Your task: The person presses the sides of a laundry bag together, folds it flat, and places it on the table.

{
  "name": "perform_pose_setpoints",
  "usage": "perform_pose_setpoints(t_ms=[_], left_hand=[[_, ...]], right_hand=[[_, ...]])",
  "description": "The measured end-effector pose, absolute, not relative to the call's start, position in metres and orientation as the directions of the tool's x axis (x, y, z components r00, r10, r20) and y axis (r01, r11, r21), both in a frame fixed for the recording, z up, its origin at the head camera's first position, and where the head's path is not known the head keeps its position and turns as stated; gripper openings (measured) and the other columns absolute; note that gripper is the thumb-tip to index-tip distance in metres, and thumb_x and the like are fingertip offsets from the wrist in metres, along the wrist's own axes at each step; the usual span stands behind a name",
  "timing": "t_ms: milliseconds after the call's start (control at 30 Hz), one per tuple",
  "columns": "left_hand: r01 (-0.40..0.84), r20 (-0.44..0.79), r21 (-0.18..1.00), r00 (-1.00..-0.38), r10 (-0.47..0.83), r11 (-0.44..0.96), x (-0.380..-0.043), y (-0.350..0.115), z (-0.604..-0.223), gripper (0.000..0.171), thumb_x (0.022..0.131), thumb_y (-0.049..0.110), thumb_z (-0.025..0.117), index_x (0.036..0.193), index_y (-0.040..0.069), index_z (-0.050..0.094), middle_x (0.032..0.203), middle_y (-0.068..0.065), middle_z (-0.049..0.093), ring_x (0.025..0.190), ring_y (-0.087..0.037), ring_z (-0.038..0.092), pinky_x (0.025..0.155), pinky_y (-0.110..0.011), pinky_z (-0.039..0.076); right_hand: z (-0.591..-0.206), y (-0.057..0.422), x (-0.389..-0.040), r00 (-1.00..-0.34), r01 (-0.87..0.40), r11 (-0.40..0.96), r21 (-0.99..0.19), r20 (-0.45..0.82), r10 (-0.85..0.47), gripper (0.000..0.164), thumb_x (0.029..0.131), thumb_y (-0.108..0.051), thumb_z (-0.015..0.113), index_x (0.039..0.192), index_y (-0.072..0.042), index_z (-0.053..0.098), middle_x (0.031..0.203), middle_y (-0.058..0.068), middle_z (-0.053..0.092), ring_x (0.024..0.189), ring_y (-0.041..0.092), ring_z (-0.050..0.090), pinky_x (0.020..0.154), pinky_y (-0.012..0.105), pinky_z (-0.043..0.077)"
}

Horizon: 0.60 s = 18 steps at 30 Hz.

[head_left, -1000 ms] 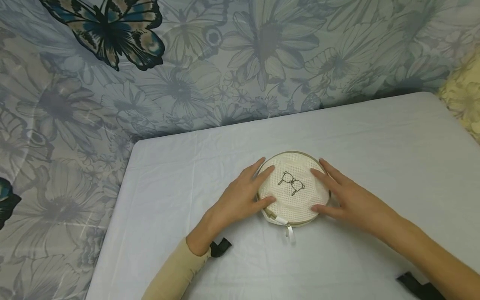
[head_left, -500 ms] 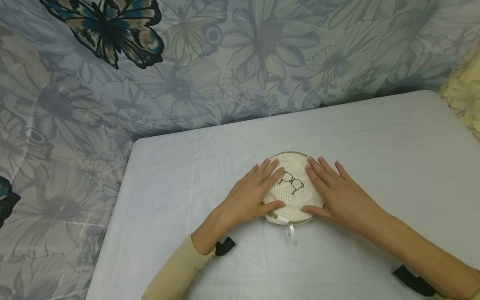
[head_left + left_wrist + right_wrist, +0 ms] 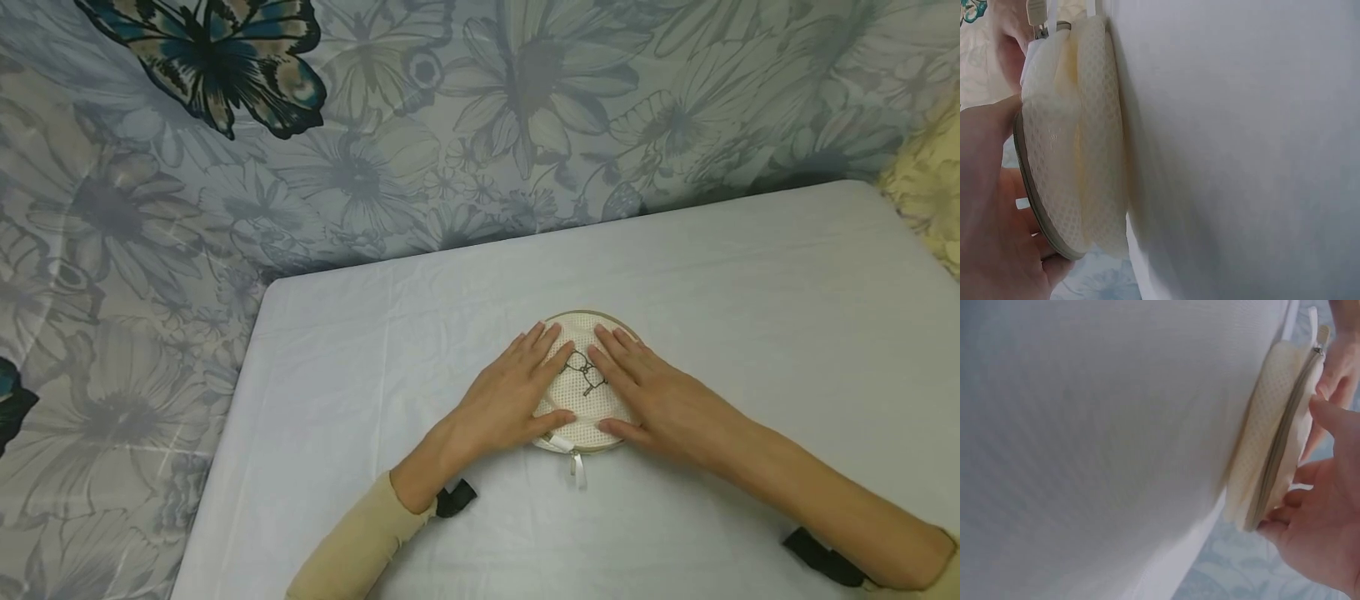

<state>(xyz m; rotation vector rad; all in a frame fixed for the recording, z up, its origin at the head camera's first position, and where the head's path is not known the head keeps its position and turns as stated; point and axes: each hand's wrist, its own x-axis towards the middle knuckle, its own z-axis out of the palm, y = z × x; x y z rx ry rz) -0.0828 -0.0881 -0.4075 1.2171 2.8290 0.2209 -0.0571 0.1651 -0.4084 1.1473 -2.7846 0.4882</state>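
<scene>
A round cream mesh laundry bag [image 3: 596, 414] lies on the white table, its zipper edge running round the rim. Dark stitched glasses mark its top, partly covered by fingers. My left hand [image 3: 506, 396] rests on the left part of the bag with fingers straight. From the other side my right hand [image 3: 667, 404] lies on its right part, fingers also straight. The zipper pull [image 3: 577, 471] hangs at the near edge. In the left wrist view the mesh side [image 3: 1100, 137] stands thick above the table; the right wrist view shows the closed zipper [image 3: 1282, 440].
A white cloth covers the table [image 3: 360, 350]. Behind it hangs a floral curtain [image 3: 480, 125] with a large butterfly print [image 3: 225, 62]. Yellow flowered fabric [image 3: 926, 183] shows at the far right. Black straps [image 3: 825, 557] are at the wrists.
Both hands have moved inward from the bag's sides onto its top. More of the stitched glasses is now covered. The bag has stayed in nearly the same place.
</scene>
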Motion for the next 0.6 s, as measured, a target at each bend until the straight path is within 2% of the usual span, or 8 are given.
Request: perform_pose_setpoints(t_ms=[200,400,600], left_hand=[[0.729,0.013,0.099,-0.682,0.732,0.677,-0.0779,-0.0832,-0.4058,0.078,0.1,0.054,0.05,0.157,0.007,0.027,0.164,-0.017,0.013,0.152,-0.032,0.007,0.122,-0.039,0.004],[0.726,-0.022,0.065,-0.684,0.729,0.684,-0.0751,-0.0811,-0.4087,0.075,0.103,0.051,0.043,0.159,0.007,0.017,0.165,-0.017,0.005,0.152,-0.033,0.002,0.122,-0.041,0.004],[0.723,-0.047,0.065,-0.686,0.726,0.687,-0.0737,-0.0817,-0.4122,0.076,0.104,0.051,0.041,0.159,0.007,0.012,0.165,-0.017,0.003,0.152,-0.032,0.002,0.122,-0.041,0.005]], right_hand=[[-0.41,0.1636,-0.0581,-0.717,-0.696,0.675,-0.246,0.193,-0.67,0.088,0.093,-0.05,0.064,0.155,-0.001,0.028,0.161,0.023,0.02,0.146,0.042,0.022,0.122,0.04,0.014],[-0.4106,0.162,-0.0596,-0.737,-0.673,0.694,-0.255,0.157,-0.657,0.087,0.092,-0.049,0.066,0.157,-0.007,0.027,0.161,0.024,0.019,0.146,0.043,0.022,0.122,0.041,0.014],[-0.4114,0.1594,-0.0602,-0.741,-0.665,0.703,-0.251,0.105,-0.663,0.086,0.093,-0.05,0.064,0.157,-0.007,0.026,0.162,0.024,0.016,0.147,0.043,0.02,0.12,0.047,0.018]])
